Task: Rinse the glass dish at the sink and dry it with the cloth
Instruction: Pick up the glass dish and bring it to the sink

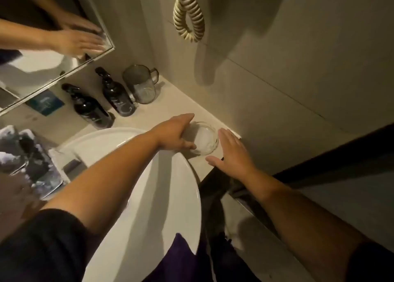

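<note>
Now we stand at the sink (149, 196), both arms out over the table (170, 102) toward its far right corner. Dish (205, 138) sits there on the table, clear glass, just beside the sink rim, close to the wall. Left hand (174, 133) is at the dish's left edge, fingers curled against it; whether this grip has closed on the glass we cannot tell. Right hand (231, 151) hovers just right of the dish, palm down, fingers spread, grip released, holding nothing.

Step in hand, by our reading: the pick-up, before any rinsing. Dish looks dry and is not over the basin.

Next move calls for a firm hold on both sides of the rim, a lift, then a short carry left over the sink. Glass is smooth; a one-sided pinch could slip.

No cloth that we can identify in view.
</note>
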